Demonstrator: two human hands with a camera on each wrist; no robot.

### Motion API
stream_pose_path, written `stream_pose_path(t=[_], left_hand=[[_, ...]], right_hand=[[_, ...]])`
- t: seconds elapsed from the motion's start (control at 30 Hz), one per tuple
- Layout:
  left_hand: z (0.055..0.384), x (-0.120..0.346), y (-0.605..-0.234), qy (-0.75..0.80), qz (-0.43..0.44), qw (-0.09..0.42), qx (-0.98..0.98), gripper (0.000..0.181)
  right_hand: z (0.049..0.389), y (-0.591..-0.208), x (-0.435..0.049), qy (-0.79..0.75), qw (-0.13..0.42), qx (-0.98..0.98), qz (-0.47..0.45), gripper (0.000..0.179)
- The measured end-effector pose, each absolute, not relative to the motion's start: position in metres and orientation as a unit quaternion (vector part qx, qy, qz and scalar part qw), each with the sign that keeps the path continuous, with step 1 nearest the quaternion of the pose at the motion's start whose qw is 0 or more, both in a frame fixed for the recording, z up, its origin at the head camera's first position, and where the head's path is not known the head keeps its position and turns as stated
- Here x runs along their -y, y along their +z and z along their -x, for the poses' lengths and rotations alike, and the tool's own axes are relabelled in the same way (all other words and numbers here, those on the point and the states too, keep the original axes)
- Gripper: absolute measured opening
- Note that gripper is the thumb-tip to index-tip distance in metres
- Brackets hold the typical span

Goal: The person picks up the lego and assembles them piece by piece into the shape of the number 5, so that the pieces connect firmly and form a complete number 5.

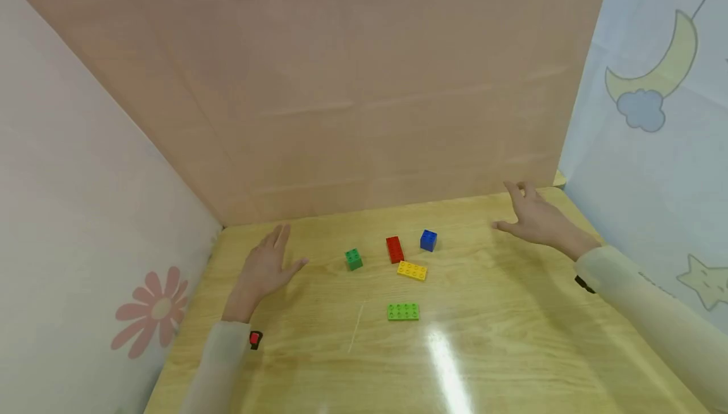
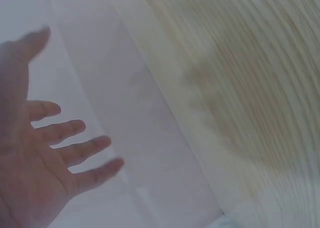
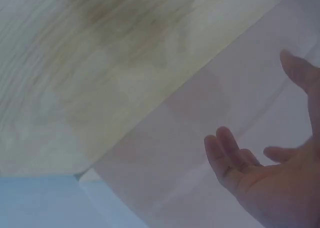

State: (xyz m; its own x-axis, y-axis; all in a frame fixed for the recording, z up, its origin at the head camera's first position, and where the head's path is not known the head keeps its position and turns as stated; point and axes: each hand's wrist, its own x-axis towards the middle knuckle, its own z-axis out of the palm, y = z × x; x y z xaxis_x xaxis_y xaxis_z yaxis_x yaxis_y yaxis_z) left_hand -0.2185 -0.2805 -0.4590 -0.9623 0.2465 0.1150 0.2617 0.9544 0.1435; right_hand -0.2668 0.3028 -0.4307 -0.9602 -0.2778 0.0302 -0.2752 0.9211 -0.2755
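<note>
Several toy building bricks lie on the wooden table in the head view. A dark green brick [image 1: 353, 259] is nearest my left hand [image 1: 265, 266], which hovers to its left with fingers spread and nothing held. Right of centre, a long red brick [image 1: 395, 249] has its near end at a yellow brick [image 1: 412, 270]. The blue brick [image 1: 429, 241] stands to their right, and a light green brick [image 1: 403, 311] lies closer to me. Out at the right, my right hand [image 1: 534, 217] is raised over the table, fingers loosely bent and holding nothing.
A plain pinkish-brown sheet [image 1: 352, 98] hangs along the table's back edge. Pale panels flank both sides, one with a pink flower [image 1: 159, 308], the other with a moon [image 1: 671, 60]. Light glares off the table [image 1: 318, 363] near the front.
</note>
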Motion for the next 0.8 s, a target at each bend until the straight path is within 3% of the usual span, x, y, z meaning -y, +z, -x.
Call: stream_pose_path(t=[0.27, 0.5, 0.8], left_hand=[[0.217, 0.262, -0.450, -0.137, 0.182, 0.078, 0.971, 0.071], [0.210, 0.241, -0.449, -0.161, 0.212, 0.062, 0.962, 0.064], [0.202, 0.222, -0.453, -0.150, 0.240, 0.080, 0.956, 0.051]], right_hand=[[0.263, -0.433, -0.278, -0.262, 0.017, -0.954, 0.142, 0.098], [0.261, -0.440, -0.254, -0.292, 0.008, -0.947, 0.136, 0.088], [0.255, -0.450, -0.221, -0.312, 0.010, -0.937, 0.159, 0.077]])
